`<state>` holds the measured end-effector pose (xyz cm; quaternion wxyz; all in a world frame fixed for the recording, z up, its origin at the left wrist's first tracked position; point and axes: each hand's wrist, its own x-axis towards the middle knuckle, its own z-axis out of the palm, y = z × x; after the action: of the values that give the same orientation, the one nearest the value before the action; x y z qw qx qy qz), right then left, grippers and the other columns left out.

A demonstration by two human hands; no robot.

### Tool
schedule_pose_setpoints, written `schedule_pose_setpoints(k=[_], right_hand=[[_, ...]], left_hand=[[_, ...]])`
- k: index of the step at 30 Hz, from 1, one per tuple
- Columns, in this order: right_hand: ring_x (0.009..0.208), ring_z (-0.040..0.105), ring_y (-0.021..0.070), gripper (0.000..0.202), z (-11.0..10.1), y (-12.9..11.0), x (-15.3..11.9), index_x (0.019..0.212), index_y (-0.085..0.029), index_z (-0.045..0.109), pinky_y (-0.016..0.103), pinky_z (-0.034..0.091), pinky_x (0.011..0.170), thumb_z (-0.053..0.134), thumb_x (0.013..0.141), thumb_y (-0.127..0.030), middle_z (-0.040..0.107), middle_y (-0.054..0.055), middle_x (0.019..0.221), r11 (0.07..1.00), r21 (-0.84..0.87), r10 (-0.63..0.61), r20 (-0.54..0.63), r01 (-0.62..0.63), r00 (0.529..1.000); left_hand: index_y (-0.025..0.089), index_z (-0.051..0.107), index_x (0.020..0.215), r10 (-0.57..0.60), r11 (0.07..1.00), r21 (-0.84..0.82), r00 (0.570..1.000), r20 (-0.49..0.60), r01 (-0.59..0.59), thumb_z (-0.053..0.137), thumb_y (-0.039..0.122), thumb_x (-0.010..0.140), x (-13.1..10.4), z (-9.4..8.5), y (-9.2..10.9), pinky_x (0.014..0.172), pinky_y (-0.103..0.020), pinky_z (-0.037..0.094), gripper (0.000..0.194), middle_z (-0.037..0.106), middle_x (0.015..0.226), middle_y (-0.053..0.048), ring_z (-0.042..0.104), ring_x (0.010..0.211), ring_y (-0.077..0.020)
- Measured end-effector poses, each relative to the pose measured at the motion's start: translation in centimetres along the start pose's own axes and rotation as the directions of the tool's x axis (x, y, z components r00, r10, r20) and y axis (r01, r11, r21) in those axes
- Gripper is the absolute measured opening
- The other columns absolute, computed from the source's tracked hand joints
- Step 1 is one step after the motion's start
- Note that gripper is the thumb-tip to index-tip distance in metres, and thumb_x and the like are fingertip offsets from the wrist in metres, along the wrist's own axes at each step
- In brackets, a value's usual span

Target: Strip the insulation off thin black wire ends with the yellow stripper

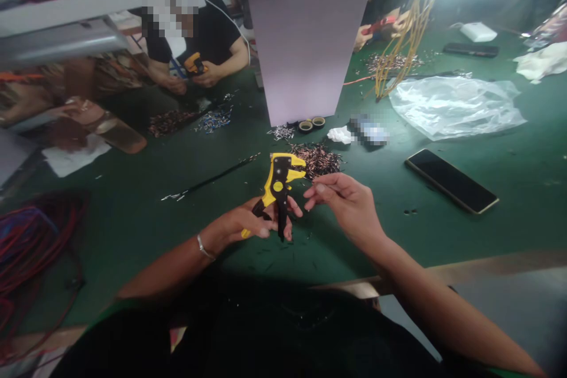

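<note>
My left hand (pixel 261 220) is wrapped round the handles of a yellow and black wire stripper (pixel 277 186), whose jaws point up and to the right. Just right of the tool, my right hand (pixel 348 201) has its thumb and fingertips pinched together; whatever they hold is too small to make out. Beyond both hands lies a pile of short stripped wire pieces (pixel 316 159), copper and black. A thin bundle of black wires (pixel 212 180) with bared tips rests left of the tool.
The green table (pixel 381 260) bears a phone (pixel 452 180), a clear plastic bag (pixel 456 106), tape rolls (pixel 312 124) and red cables (pixel 31 254). A pale upright panel (pixel 310 47) stands ahead. Across the table, a person (pixel 195 41) holds an orange tool.
</note>
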<state>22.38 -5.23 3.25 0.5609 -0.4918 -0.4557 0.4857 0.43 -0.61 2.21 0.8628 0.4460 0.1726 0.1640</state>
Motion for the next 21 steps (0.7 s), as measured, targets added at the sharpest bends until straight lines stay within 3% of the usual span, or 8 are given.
schedule_pose_setpoints(k=[11, 21], right_hand=[[0.054, 0.067, 0.0139, 0.007, 0.3, -0.2, 0.7, 0.076, -0.020, 0.070, 0.030, 0.054, 0.057, 0.069, 0.075, -0.027, 0.072, 0.001, 0.066, 0.990, -0.134, -0.045, -0.105, 0.031, 0.993], [0.049, 0.064, 0.0128, 0.007, 1.1, 0.4, 0.4, 0.078, -0.020, 0.067, 0.031, 0.054, 0.056, 0.066, 0.076, -0.027, 0.070, 0.000, 0.062, 0.998, -0.052, 0.036, 0.012, -0.035, 0.999]], left_hand=[[0.015, 0.064, 0.115, 0.040, 0.999, 0.023, 0.997, -0.068, -0.039, 0.071, 0.010, 0.057, -0.2, 0.2, -0.1, 0.083, -0.040, 0.050, 0.058, 0.072, 0.100, -0.012, 0.066, 0.083, -0.0230], [0.014, 0.063, 0.116, 0.047, 0.999, -0.025, 0.998, -0.039, -0.048, 0.071, 0.011, 0.058, -0.1, -0.7, -0.8, 0.083, -0.042, 0.052, 0.058, 0.069, 0.091, -0.009, 0.066, 0.084, -0.0241]])
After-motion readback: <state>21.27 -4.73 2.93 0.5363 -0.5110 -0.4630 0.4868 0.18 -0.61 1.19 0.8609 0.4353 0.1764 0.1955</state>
